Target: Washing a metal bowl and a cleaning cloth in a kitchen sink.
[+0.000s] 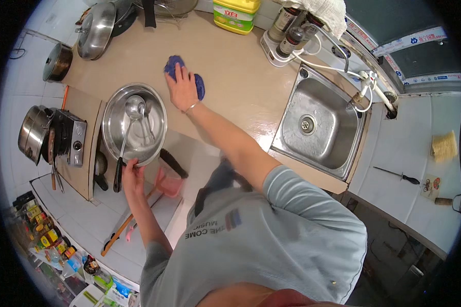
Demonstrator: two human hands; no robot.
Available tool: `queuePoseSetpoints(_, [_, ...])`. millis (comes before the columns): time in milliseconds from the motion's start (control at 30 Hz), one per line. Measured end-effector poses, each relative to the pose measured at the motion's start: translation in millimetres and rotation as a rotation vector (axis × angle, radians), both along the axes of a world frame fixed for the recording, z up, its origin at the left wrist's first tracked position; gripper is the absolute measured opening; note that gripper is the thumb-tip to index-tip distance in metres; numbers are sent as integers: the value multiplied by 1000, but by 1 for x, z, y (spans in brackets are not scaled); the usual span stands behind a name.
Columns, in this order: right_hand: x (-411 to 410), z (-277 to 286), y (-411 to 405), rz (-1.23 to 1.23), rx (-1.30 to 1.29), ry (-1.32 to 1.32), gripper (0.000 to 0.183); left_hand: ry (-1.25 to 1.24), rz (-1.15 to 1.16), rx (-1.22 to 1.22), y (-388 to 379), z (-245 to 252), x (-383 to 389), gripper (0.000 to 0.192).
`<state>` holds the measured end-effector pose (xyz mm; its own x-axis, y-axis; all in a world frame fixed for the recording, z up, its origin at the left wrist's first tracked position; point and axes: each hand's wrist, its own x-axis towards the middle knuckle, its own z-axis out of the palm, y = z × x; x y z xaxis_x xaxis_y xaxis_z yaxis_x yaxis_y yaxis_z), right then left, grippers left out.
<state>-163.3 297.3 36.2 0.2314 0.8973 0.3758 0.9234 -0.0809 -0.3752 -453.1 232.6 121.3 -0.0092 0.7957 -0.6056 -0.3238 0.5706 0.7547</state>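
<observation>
My right hand point(183, 89) lies with its fingers spread on a bunched dark blue cloth point(174, 65), pressed against the beige countertop point(234, 88). With my left hand point(133, 174) I grip the near rim of a stainless steel bowl point(114, 103), held at the left, off the counter's front edge. A metal ladle point(134, 105) with a black handle rests in the bowl, its handle sticking out over the rim beside my left hand. What else lies in the bowl is hard to tell from reflections.
At the right is a stainless steel sink point(322, 122) with a faucet. A yellow-green tub point(234, 17) and a rack of bottles point(288, 42) stand at the back. Lidded pots point(57, 63) and a gas stove point(77, 138) are left; a broom and pink dustpan point(169, 182) are below.
</observation>
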Motion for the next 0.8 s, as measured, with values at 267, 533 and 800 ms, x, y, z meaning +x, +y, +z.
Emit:
queuePoseSetpoints(267, [66, 6, -33, -626, -108, 63, 43, 1, -79, 16, -10, 5, 11, 23])
queuePoseSetpoints(533, [111, 11, -195, -960, -253, -87, 47, -7, -73, -22, -5, 13, 23, 23])
queuePoseSetpoints(800, [88, 51, -213, -789, 75, 74, 41, -25, -55, 8, -7, 9, 6, 11])
